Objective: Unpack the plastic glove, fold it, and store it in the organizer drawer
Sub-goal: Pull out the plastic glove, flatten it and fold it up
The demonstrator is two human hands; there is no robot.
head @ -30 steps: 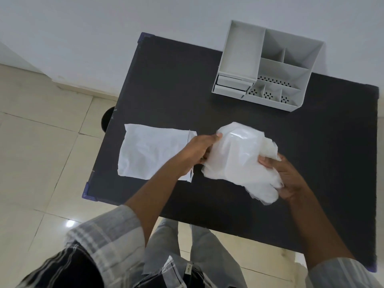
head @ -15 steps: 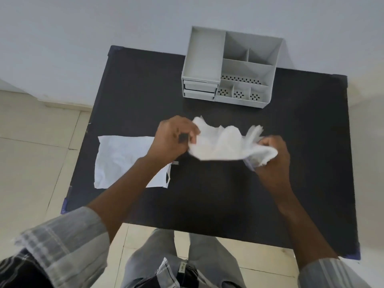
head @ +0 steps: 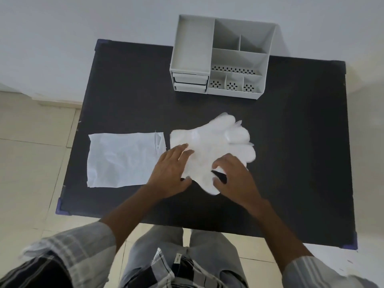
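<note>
A translucent white plastic glove (head: pixel 216 142) lies spread flat on the black table (head: pixel 291 142), cuff to the left and fingers pointing right and away. My left hand (head: pixel 172 171) rests palm down on the cuff's near corner with fingers apart. My right hand (head: pixel 232 177) presses flat on the glove's near side, by the thumb flap. The empty white wrapper (head: pixel 122 160) lies flat to the left of the glove. The grey organizer (head: pixel 222 59) stands at the table's far edge, its two small drawers (head: pixel 190 81) closed at its front left.
The table's left and near edges drop to a tiled floor (head: pixel 31 163). A pale wall runs behind the organizer. My legs and checked shirt fill the bottom of the view.
The glove was held bunched up in the air between both hands. Now it lies opened out flat on the table, and both hands press down on it with open palms.
</note>
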